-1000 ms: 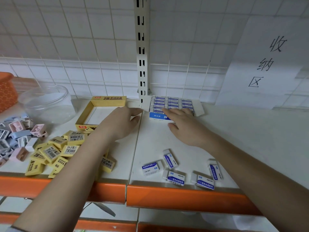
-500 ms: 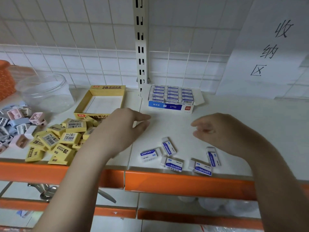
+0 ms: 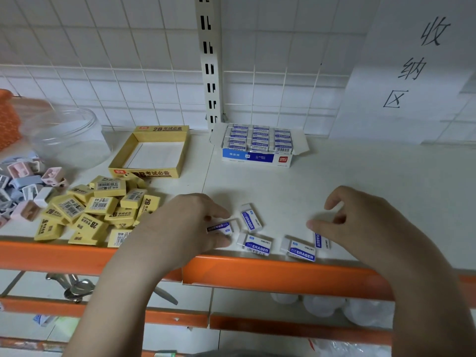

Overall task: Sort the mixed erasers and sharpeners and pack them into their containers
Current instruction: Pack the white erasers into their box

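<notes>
Several white-and-blue erasers lie near the shelf's front edge. My left hand (image 3: 188, 225) pinches one eraser (image 3: 220, 227) between finger and thumb. Others lie beside it: an upright eraser (image 3: 251, 220) and two flat erasers (image 3: 256, 244) (image 3: 300, 249). My right hand (image 3: 360, 222) hovers with loosely curled fingers over a further eraser (image 3: 320, 240), hiding its upper end; contact is unclear. The blue-and-white eraser box (image 3: 257, 157) at the back holds rows of erasers. An empty yellow box (image 3: 152, 173) stands left of it, with a pile of yellow erasers (image 3: 98, 204) in front.
Pastel sharpeners (image 3: 23, 186) are heaped at the far left beside a clear plastic jar (image 3: 67, 140) and an orange basket (image 3: 7, 117). The orange shelf lip (image 3: 257, 269) runs along the front. A paper sign (image 3: 412, 73) hangs on the wire grid wall.
Both hands drew back from the eraser box to the loose erasers at the front edge. My left hand now pinches one eraser, and my right hand has come down over another.
</notes>
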Available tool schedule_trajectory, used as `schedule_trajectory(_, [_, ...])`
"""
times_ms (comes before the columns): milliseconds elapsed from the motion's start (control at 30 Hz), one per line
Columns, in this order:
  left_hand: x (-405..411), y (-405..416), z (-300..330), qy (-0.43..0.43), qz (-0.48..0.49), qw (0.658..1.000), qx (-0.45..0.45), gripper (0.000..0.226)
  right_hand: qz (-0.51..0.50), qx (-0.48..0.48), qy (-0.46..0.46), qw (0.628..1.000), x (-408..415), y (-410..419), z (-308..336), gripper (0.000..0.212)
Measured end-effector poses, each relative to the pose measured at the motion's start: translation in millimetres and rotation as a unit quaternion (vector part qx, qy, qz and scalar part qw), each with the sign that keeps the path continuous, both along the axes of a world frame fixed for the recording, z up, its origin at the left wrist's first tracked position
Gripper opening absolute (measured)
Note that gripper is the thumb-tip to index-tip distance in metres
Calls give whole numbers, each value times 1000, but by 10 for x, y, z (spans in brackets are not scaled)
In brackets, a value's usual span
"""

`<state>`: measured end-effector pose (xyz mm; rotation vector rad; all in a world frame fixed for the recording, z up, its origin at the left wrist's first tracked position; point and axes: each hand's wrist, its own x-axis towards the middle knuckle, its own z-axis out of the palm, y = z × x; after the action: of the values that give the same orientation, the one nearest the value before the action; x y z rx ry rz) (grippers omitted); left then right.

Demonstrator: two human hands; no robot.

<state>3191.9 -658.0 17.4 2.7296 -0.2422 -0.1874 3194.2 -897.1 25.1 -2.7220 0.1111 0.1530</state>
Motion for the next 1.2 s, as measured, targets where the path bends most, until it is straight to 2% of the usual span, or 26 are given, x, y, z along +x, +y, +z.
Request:
schedule_trajectory(133, [25,60,-5,-19,-8,999,-28,17,4,-2,25,1000,-36,39,-27,34])
schedule_trajectory(233, [103,190,34,-86,24,994,-66,10,14,-7,16,1000,-33,54,-61,33])
schedule_trajectory(333, [152,200,76,-123,39,989,-77,10,28,-9,-17,999,0,45,-58,32])
schedule_trajectory(600, [107,123,-26,-114,9,990,-84,16,91,67,-179,977,426,168,278,21])
schedule_trajectory(733, [47,136,-42,-123,16,987,-101,15,150,105,-169,968,882,355,284,15])
schedule_trajectory(867, [-19,159,-32,-143,30,982,-123,17,195,67,-132,970,1219,478,143,11])
schedule_trajectory(1067, [-70,230,-75,-134,35,983,-120,18,231,-25,-144,962,1394,485,65,26])
schedule_trajectory(1200, [-68,252,-84,-128,31,984,-117,18,240,-30,-158,957,1380,504,56,25])
